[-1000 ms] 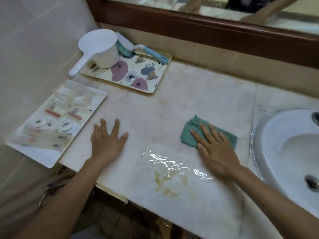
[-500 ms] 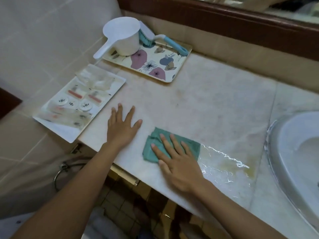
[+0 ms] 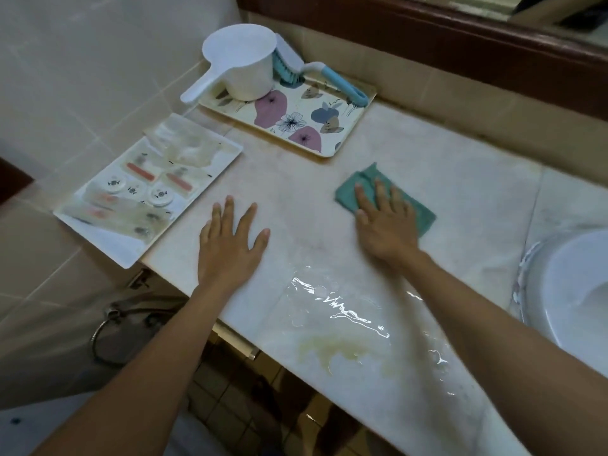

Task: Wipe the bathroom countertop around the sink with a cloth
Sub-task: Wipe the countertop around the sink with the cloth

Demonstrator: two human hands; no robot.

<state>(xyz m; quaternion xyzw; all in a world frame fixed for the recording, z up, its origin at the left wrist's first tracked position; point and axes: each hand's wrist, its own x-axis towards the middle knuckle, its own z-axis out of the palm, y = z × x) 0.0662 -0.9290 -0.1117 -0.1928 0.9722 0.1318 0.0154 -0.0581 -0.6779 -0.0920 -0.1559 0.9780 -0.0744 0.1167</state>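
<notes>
A teal cloth [image 3: 424, 216], folded and creased, lay mid-desk [image 3: 454, 172] under the flat, straight-fingered right hand [image 3: 385, 227]. The left hand [image 3: 230, 250] rested open at its nine o'clock. Bare marble ran toward twelve; a puddle [image 3: 345, 312] glistened at six by the front edge; the sink [image 3: 579, 291] sat at three.

You faced cream wall tiles [image 3: 82, 77] off the counter's [image 3: 427, 153] left edge, a dark wooden mirror frame [image 3: 427, 37] above its back edge, and brown floor tiles [image 3: 230, 406] below.

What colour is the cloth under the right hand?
The cloth is plain teal green, shown best in the head view, under the right hand.
</notes>
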